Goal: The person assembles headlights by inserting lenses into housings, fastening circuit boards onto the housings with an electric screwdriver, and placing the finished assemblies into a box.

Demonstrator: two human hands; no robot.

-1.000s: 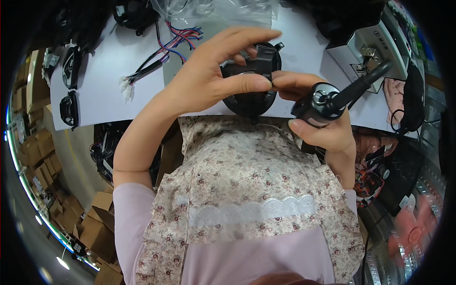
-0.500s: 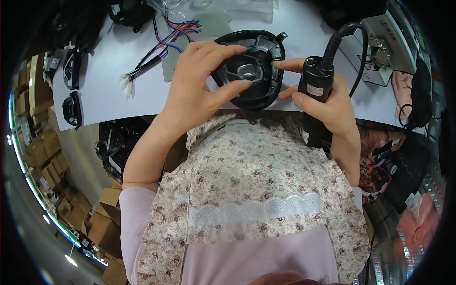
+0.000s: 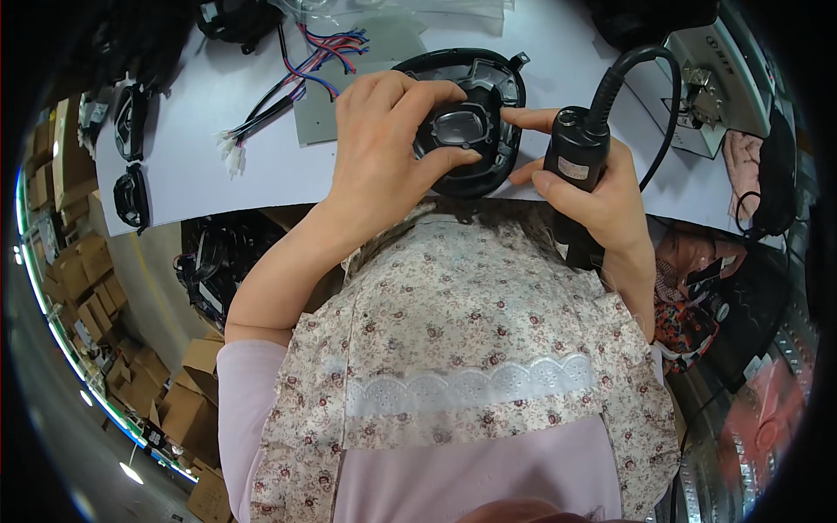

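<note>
A black plastic housing [image 3: 475,185] with a rounded rim and silvery inner parts lies near the table's front edge. Over its middle is a smaller black part with a greyish rounded window [image 3: 459,127]. My left hand [image 3: 384,131] reaches in from the left, fingers and thumb curved round this windowed part, gripping it. In my right hand [image 3: 602,187] is a black corded power tool [image 3: 577,148], probably an electric screwdriver, pointing down toward my lap; its tip is hidden. The extended right forefinger touches the housing's right rim.
Red, blue and black wires with white connectors [image 3: 288,96] lie beyond my left hand, partly over a grey plate [image 3: 316,122]. Small black parts [image 3: 131,196] sit at the table's left edge. On the right are a white box [image 3: 728,78], a pink cloth [image 3: 741,170] and the tool's cable [image 3: 670,96].
My left hand has shifted slightly right, taking the windowed part deeper over the housing's middle. The right hand and power tool have moved slightly left.
</note>
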